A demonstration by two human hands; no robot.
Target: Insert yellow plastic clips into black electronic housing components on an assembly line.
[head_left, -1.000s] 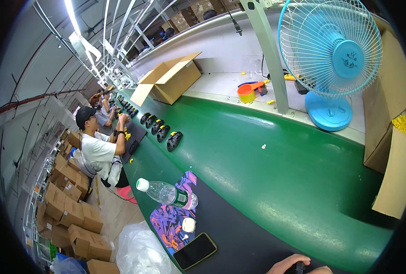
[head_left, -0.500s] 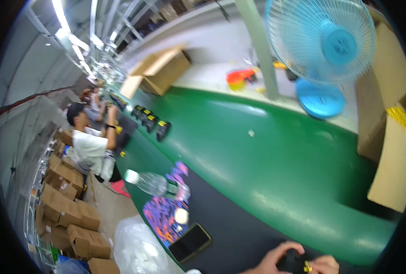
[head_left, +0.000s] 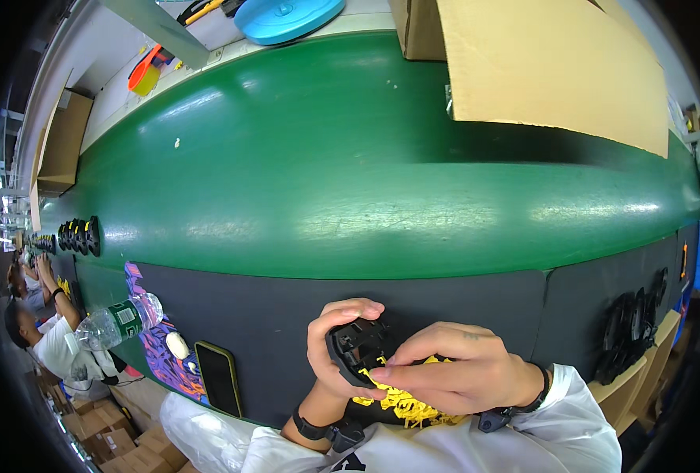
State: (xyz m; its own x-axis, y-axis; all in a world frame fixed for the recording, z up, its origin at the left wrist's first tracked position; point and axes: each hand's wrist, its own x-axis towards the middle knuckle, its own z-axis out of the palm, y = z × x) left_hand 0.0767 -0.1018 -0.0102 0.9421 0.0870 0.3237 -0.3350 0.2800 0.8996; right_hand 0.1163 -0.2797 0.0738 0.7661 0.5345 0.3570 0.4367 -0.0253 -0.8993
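My left hand [head_left: 322, 335] is wrapped round a black plastic housing [head_left: 356, 340], tilted so that its hollow inner side shows. At its lower edge my right hand [head_left: 456, 366] pinches a small yellow plastic piece [head_left: 372, 375], with thumb and forefinger close together against the housing. The fingers cover part of that piece, so I cannot tell whether it sits in the housing. Under my hands, close to my body, lies a pile of yellow plastic pieces [head_left: 403, 407], partly hidden by the right hand.
On the dark mat [head_left: 271, 315] lie a phone [head_left: 218, 380] and a patterned cloth [head_left: 154, 347], with a plastic bottle [head_left: 121, 322] beside them. Several black parts [head_left: 629, 327] stand at the right, others [head_left: 82, 236] at the far left. A cardboard box [head_left: 555, 71] overhangs the green table [head_left: 302, 158].
The view has swung right and down, bringing my hands and the yellow pile fully into sight. Both hands still hold the black housing and a yellow piece close together.
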